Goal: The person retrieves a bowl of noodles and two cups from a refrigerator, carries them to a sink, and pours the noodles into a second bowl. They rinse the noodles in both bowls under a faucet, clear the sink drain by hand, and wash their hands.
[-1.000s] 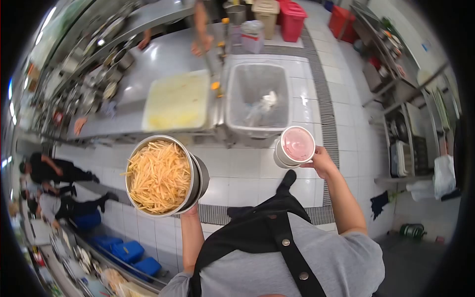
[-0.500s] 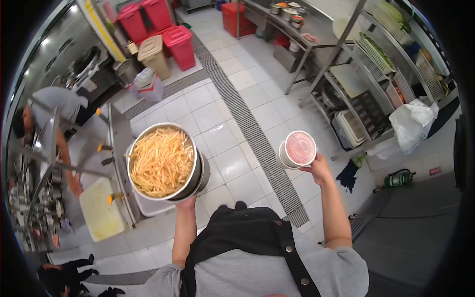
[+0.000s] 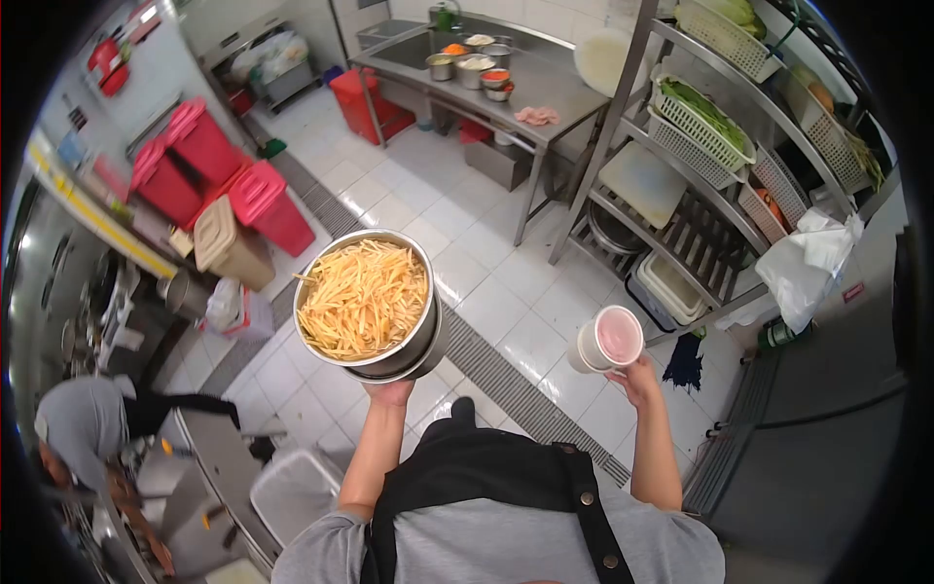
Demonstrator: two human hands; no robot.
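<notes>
A white-tiled kitchen floor [image 3: 506,282] lies below. The left hand [image 3: 389,392] props up a steel bowl [image 3: 416,352] of potato strips [image 3: 365,297], fingers mostly hidden beneath it. The right hand [image 3: 637,375] has its fingers wrapped round a cup [image 3: 585,350] with pink contents. Red bins [image 3: 263,204] stand to the left.

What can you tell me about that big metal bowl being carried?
The metal bowl is round, deep and shiny, like steel, and seems nested in a second one. It is filled with pale yellow strips, perhaps cut potato. It sits roughly level, raised above the white tiled floor, resting on the left hand beneath it.
</notes>
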